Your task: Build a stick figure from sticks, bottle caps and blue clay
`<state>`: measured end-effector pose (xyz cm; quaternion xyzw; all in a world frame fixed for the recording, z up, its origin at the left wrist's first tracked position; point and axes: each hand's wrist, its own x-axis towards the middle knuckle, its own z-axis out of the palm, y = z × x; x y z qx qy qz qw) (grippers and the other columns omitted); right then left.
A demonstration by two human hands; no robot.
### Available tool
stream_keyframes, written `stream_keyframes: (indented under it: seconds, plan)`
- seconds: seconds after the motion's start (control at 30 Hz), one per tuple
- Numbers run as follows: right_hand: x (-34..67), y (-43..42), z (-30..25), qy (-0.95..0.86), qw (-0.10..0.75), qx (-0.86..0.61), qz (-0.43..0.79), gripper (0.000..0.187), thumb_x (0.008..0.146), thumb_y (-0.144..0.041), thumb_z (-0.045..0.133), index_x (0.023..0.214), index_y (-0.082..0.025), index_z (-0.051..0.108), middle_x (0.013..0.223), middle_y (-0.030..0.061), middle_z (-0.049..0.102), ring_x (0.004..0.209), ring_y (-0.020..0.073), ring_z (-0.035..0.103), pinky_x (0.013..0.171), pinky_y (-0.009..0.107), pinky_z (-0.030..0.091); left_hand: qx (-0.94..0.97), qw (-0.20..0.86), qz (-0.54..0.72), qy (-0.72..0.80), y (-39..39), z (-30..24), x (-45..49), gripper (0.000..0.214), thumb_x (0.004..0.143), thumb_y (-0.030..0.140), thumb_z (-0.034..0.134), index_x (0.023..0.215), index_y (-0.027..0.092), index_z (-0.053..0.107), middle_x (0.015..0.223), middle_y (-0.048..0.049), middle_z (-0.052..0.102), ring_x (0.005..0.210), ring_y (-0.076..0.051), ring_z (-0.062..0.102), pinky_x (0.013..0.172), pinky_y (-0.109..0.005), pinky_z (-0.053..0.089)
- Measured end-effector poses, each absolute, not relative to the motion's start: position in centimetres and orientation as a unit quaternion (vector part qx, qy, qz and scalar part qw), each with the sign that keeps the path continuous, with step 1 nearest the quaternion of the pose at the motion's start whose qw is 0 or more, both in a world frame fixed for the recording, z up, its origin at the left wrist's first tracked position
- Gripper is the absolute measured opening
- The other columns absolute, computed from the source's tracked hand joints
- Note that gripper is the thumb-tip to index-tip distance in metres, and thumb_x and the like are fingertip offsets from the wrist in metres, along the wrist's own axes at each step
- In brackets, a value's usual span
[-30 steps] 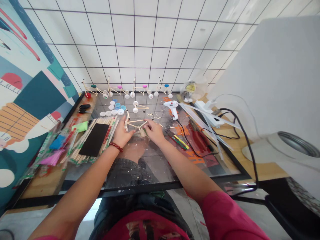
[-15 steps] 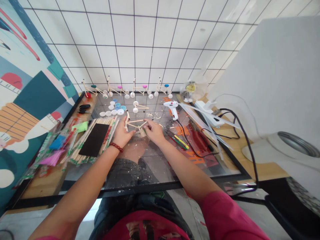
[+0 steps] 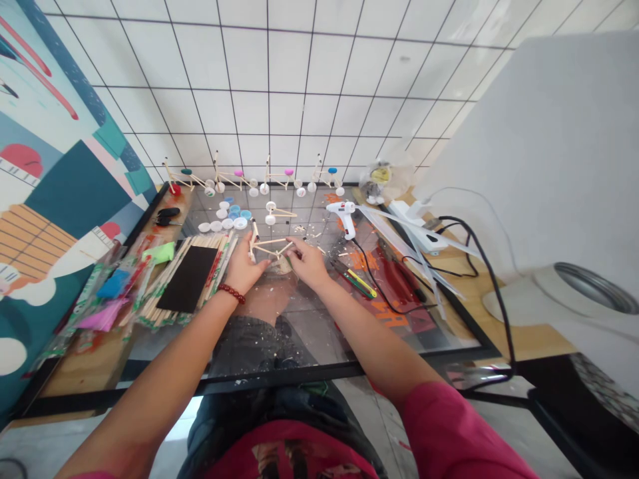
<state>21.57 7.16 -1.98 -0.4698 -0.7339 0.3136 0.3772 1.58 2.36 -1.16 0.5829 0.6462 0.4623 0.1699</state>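
Between my hands, just above the glass tabletop, is a small stick frame of pale wooden sticks, with a dark-tipped upright at its left end. My left hand grips that left end, its thumb stretched along the near side. At the right end, the fingers of my right hand pinch a short slanted stick of the frame. Beyond my hands lies a stick piece with white bottle caps at one end. White and blue bottle caps are spread to its left.
Several finished stick tricycles stand along the back edge. A white glue gun and a yellow-green cutter lie to the right, by a power strip. Bundled sticks with a black sheet and packets of coloured clay are on the left.
Almost nothing differs. Both hands keep the same hold on the stick frame, and the view has shifted only very slightly.
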Motion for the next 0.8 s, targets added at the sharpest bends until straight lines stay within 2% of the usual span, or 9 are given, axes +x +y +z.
stream_keyframes:
  seconds: [0.37,0.57,0.8]
  plan:
    - [21.6,7.1,-1.9,-0.730,0.384,-0.464,0.324,0.048,0.092,-0.011,0.062,0.136,-0.024,0.077,0.094,0.0009,0.088,0.086,0.0213,0.080,0.091,0.036,0.065,0.591,0.174,0.480,0.625,2.8,-2.2,0.9,0.083,0.069,0.017,0.095,0.145,0.020,0.064,0.136,-0.0145,0.077,0.133,-0.037,0.072,0.120,-0.056,0.056]
    - [21.6,7.1,-1.7,-0.731,0.375,-0.469,0.325,0.050,0.092,-0.009,0.061,0.137,-0.025,0.077,0.095,0.0004,0.087,0.086,0.0219,0.080,0.091,0.036,0.065,0.584,0.177,0.485,0.626,2.8,-2.4,1.1,0.082,0.069,0.015,0.094,0.146,0.018,0.064,0.138,-0.0159,0.076,0.133,-0.037,0.072,0.121,-0.055,0.055]
    - [21.6,7.0,-1.6,-0.731,0.365,-0.477,0.325,0.050,0.093,-0.009,0.062,0.138,-0.024,0.075,0.097,0.0025,0.087,0.089,0.0229,0.081,0.094,0.038,0.064,0.588,0.180,0.497,0.612,2.9,-2.7,0.8,0.084,0.067,0.017,0.096,0.145,0.023,0.065,0.136,-0.0132,0.077,0.133,-0.038,0.072,0.120,-0.056,0.056]
